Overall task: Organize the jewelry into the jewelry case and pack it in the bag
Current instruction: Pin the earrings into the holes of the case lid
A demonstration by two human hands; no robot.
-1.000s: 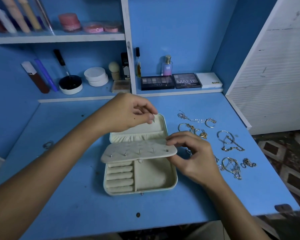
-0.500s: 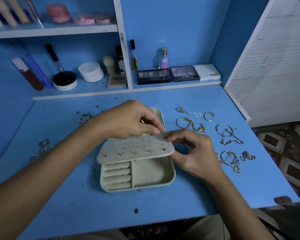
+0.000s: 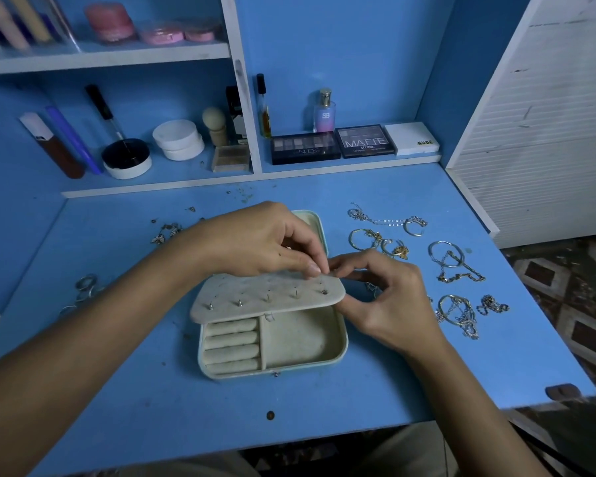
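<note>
Both hands have closed in at the earring panel's [image 3: 267,296] far right corner: left hand [image 3: 255,241] and right hand [image 3: 384,297] pinch something too small to identify. Jewelry case [image 3: 339,342] lies open mid-surface, studs pinned; necklaces and hoops [image 3: 446,261] remain unpacked.

You have bare tabletop [image 3: 324,401] across the lower middle of the frame, in front of the open jewelry case [image 3: 341,342], so a hand can pass there freely. Right of centre, bracelets and chains [image 3: 458,263] lie spread out with only narrow gaps between them. At left centre, small earrings [image 3: 166,232] and rings [image 3: 86,284] are scattered, with clear surface between the two groups. The padded earring panel [image 3: 265,297] covers the case's rear half; both hands meet over its far right corner. Toward the top, the shelf [image 3: 159,182] is crowded with cosmetics.
</note>
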